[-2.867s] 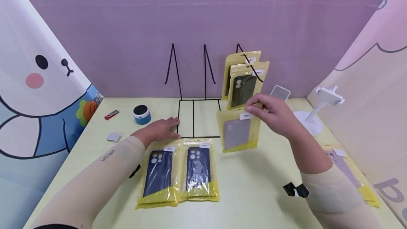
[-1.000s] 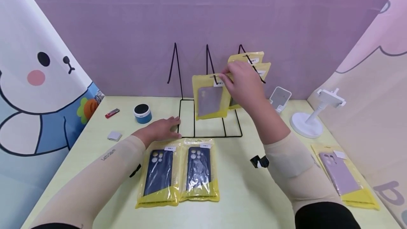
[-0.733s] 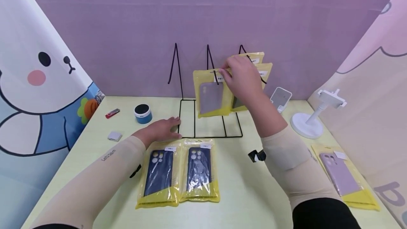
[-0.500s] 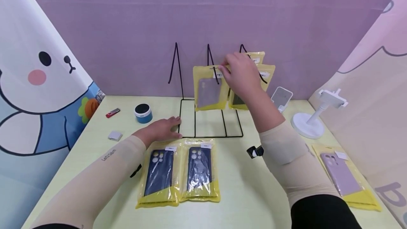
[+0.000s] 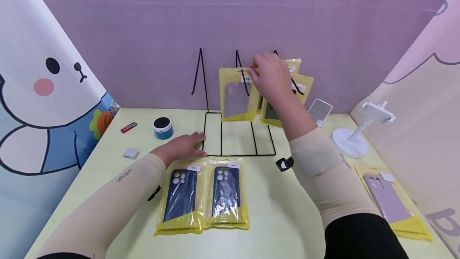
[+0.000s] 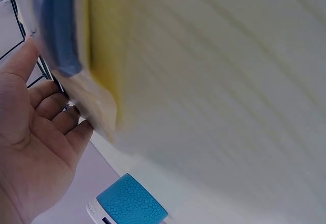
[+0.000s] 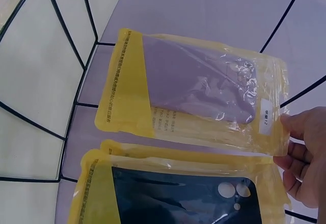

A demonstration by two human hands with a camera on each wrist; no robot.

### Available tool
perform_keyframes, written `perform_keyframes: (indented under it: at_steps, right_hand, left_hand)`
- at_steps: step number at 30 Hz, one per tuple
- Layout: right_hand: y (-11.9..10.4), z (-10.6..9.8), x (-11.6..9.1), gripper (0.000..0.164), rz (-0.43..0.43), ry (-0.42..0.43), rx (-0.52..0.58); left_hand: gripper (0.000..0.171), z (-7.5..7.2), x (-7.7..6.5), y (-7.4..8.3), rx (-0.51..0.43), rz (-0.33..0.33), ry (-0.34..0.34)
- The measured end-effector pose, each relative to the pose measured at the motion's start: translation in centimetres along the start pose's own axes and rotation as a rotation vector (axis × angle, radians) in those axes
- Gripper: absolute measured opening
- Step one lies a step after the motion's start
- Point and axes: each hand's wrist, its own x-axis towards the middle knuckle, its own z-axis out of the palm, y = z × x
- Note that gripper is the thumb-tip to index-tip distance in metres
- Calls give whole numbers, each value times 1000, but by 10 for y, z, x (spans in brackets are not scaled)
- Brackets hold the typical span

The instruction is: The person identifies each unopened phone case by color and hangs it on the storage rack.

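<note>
My right hand pinches the top right corner of a clear-and-yellow bag holding a purple phone case. That bag hangs upright with the middle hook of a black wire rack through its top hole. In the right wrist view thumb and fingers grip the bag's edge beside its white label. My left hand rests at the rack's left base wire, fingers extended and touching it. Two bagged dark phone cases hang on the right hook, the front bag partly hidden behind my right hand and forearm.
Two bagged dark blue phone cases lie side by side before the rack. Another bagged purple case lies at right, near a white phone stand. A blue speaker, red USB stick and small white square sit left.
My right hand has brought the bagged purple case from the right to the middle hook, then raised it and slid it back along the wire. My left hand stays at the rack base.
</note>
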Motion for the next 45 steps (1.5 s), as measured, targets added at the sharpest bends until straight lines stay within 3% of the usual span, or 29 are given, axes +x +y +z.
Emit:
perform_keyframes:
  at_steps: [19, 28, 33, 40, 45]
  right_hand:
    - [3, 0, 23, 30, 88, -94, -27]
    - [6, 1, 23, 29, 94, -82, 2]
    - [5, -2, 15, 33, 90, -43, 40]
    - [2, -15, -12, 41, -7, 54, 234]
    - [-1, -21, -39, 41, 34, 15, 355]
  left_hand:
    - [82, -2, 2, 2, -1, 27, -3]
    - [83, -3, 2, 4, -7, 38, -7]
    - [82, -2, 2, 4, -7, 28, -9]
    - [82, -1, 2, 3, -12, 18, -9]
    - [83, -1, 2, 2, -7, 1, -13]
